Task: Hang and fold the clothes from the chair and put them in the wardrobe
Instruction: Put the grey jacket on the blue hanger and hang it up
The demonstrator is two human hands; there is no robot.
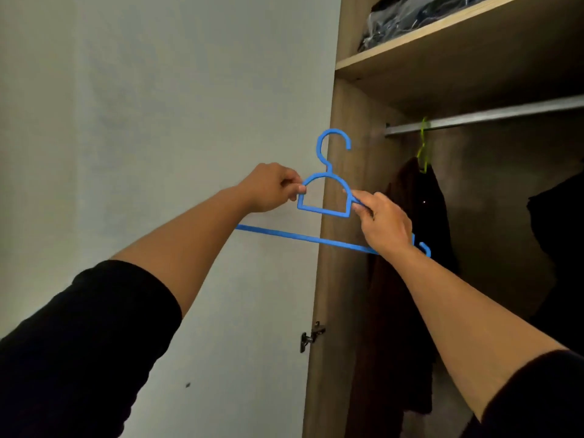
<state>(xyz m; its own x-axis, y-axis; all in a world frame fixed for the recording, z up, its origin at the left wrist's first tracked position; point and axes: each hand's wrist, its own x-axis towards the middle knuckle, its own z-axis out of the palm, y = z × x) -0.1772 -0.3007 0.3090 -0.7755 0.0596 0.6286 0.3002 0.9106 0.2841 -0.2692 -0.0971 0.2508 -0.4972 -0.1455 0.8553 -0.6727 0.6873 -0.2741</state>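
Both hands hold a bare blue hanger up in front of the open wardrobe, the left hand pinching its left shoulder and the right hand gripping its right arm, while a dark garment hangs from the rail on a green hanger.

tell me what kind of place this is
Probably a bedroom or dressing area, at an open wardrobe. Inside it a metal rail carries a dark garment on a green hanger, and a shelf above holds folded clothes.
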